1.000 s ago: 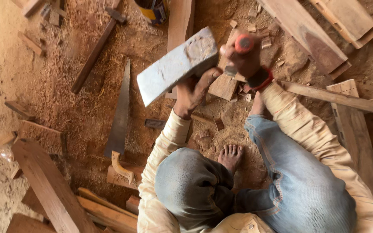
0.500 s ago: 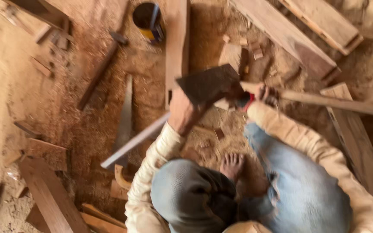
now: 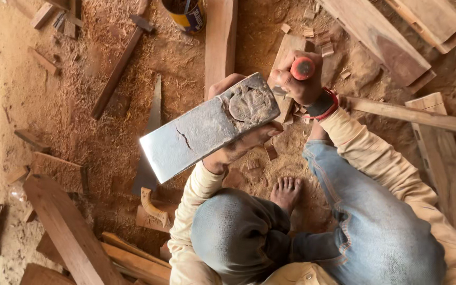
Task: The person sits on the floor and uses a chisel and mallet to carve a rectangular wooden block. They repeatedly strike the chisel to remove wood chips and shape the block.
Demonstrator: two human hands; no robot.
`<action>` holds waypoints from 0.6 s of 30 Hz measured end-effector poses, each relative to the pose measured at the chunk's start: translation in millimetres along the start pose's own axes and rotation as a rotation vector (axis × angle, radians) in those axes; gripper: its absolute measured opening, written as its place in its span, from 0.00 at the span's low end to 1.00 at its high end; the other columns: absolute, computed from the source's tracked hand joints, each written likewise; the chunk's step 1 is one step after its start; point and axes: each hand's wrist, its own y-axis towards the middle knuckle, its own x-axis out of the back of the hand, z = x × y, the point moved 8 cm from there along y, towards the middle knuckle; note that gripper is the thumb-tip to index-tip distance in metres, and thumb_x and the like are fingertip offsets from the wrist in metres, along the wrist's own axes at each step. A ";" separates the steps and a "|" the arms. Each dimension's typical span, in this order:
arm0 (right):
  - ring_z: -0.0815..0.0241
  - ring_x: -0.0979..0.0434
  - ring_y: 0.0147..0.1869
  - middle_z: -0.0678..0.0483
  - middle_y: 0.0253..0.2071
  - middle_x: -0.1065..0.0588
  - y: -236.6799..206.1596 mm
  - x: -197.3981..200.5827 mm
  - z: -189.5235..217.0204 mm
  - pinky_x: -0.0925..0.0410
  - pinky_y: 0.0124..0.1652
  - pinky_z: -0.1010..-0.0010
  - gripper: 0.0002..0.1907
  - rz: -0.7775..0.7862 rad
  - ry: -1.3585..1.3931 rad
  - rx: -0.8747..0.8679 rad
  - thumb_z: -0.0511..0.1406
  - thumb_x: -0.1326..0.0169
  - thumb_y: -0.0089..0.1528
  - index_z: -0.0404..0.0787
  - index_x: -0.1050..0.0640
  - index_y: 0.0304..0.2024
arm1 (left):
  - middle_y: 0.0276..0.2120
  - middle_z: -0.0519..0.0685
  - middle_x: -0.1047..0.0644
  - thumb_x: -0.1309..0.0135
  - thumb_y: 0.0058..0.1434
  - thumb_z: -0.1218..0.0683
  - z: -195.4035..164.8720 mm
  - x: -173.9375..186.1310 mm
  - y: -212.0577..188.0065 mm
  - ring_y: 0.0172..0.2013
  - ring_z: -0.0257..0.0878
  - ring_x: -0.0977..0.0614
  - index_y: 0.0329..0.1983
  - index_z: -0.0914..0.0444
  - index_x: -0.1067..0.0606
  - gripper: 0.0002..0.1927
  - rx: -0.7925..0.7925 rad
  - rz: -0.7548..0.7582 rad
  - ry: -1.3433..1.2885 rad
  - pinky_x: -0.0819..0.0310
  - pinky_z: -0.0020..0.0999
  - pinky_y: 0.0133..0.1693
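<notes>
Left hand [image 3: 238,145] gripping grey mallet block [image 3: 209,126] — long axis lower-left to upper-right, right hand [image 3: 299,84] clenching red-capped chisel [image 3: 302,68]

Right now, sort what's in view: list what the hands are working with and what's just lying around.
In use:
left hand gripping the grey block
right hand around the red-capped tool
small plank under that tool

Lying about:
handsaw
paint can
long boards
wood chips
</notes>
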 end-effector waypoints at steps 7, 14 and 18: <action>0.66 0.25 0.29 0.54 0.27 0.26 -10.4 9.4 -6.9 0.33 0.31 0.73 0.13 0.017 -0.223 0.199 0.31 0.41 0.67 0.36 0.28 0.29 | 0.51 0.50 0.23 0.26 0.57 0.59 14.0 -13.5 4.6 0.52 0.36 0.19 0.63 0.64 0.36 0.37 0.118 0.049 -0.423 0.20 0.28 0.54; 0.67 0.26 0.27 0.55 0.25 0.26 -10.0 -8.1 -30.6 0.32 0.30 0.72 0.15 0.151 -0.145 0.345 0.38 0.37 0.64 0.38 0.27 0.29 | 0.52 0.49 0.21 0.24 0.53 0.52 16.2 -12.8 3.3 0.54 0.38 0.18 0.65 0.64 0.34 0.41 0.031 0.072 0.100 0.24 0.30 0.57; 0.67 0.27 0.26 0.55 0.25 0.26 -18.0 -11.0 -32.0 0.33 0.30 0.73 0.15 0.181 -0.195 0.363 0.38 0.37 0.64 0.39 0.27 0.28 | 0.55 0.50 0.24 0.31 0.57 0.53 2.5 -11.7 5.1 0.57 0.41 0.22 0.67 0.62 0.35 0.37 -0.016 0.070 0.195 0.28 0.34 0.59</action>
